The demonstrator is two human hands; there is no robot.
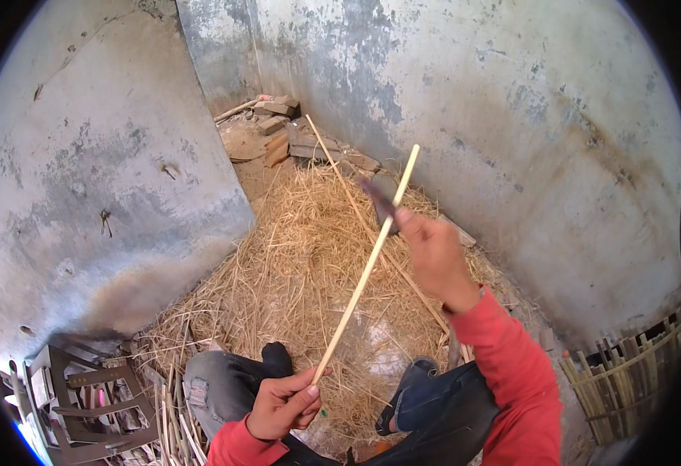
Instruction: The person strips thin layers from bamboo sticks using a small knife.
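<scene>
A long, pale, peeled stick (366, 272), likely bamboo or wood, slants up and to the right in front of me. Its lower end sits between the thumb and fingers of my left hand (286, 405), which is closed around it. Higher up, my right hand (435, 252) is closed on a knife whose dark blade (377, 196) is blurred and crosses the stick near its upper part. The fist hides the knife's handle. Whether the blade bites into the stick or only rests against it, I cannot tell.
Straw-like shavings (301, 225) cover the floor between my legs and the walls. Another long thin stick (340, 175) lies across them. Bricks (274, 116) are heaped in the corner. An overturned brown chair (99, 404) stands left, beside split sticks (173, 415); a slatted basket (628, 380) stands right.
</scene>
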